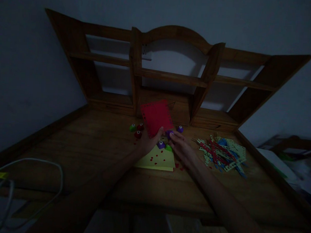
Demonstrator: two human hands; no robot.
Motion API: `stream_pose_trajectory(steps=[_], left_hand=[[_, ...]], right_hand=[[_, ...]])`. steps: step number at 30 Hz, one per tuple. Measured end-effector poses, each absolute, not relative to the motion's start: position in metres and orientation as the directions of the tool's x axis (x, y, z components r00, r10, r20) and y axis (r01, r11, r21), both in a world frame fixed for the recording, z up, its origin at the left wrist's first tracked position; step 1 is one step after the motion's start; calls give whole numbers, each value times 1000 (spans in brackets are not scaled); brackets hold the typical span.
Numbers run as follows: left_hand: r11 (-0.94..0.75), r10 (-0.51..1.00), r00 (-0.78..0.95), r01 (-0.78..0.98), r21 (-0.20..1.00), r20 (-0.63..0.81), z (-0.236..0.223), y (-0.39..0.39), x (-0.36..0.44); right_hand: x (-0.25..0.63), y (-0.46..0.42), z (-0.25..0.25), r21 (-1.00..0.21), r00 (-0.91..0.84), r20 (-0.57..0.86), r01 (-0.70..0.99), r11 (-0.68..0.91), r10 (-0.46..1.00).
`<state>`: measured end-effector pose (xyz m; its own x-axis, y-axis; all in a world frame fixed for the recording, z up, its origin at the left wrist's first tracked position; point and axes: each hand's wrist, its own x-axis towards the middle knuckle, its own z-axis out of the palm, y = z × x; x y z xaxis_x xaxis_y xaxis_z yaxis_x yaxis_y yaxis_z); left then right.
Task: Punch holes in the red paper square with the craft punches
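In dim light, my left hand (149, 141) grips a red sheet of paper (157, 116) by its near corner, thumb on top. Small punched holes run along the sheet's edges. My right hand (179, 145) is closed around a purple craft punch (169, 133) at the sheet's near right corner. Whether the paper sits inside its slot I cannot tell. Just below the hands, another purple punch (161, 144) and a green punch (169, 148) rest on yellow paper (156, 162), which is scattered with tiny red cut-outs (157, 155).
Left of the red sheet stand a green punch (132, 128) and two red punches (138, 134). A purple punch (180, 129) is behind my right hand. Punched paper strips (221, 153) are heaped at the right. A wooden shelf unit (170, 76) backs the desk; a white cable (61, 181) loops front left.
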<state>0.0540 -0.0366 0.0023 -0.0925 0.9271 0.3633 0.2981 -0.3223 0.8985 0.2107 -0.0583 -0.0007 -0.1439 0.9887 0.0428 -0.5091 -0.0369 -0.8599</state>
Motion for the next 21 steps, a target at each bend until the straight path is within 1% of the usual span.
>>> stream_pose_trajectory(steps=[2,5,10,14,17,21], left_hand=[[-312,929,-114,270,911,352,3,-34,52],[-314,936,-85,234,920,341,6,-34,50],[-260,953,-86,262,929,291,5,-35,48],[-286,942,-103,247,926,319,7,-35,48],[-335,930,-79,212,918,358,13,-35,48],[-294,945,-73,235,926,319,20,-35,49]], right_hand=[[210,-58,-1,-862,-175,33,-504,-60,984],[210,-58,-2,-856,-185,33,-512,-68,982],[213,-58,-1,-862,-177,37,-504,-58,983],[215,-57,-1,-856,-144,30,-514,-49,989],[216,-56,-3,-853,-137,36,-520,-41,990],[215,-55,-6,-860,-109,50,-511,-13,993]])
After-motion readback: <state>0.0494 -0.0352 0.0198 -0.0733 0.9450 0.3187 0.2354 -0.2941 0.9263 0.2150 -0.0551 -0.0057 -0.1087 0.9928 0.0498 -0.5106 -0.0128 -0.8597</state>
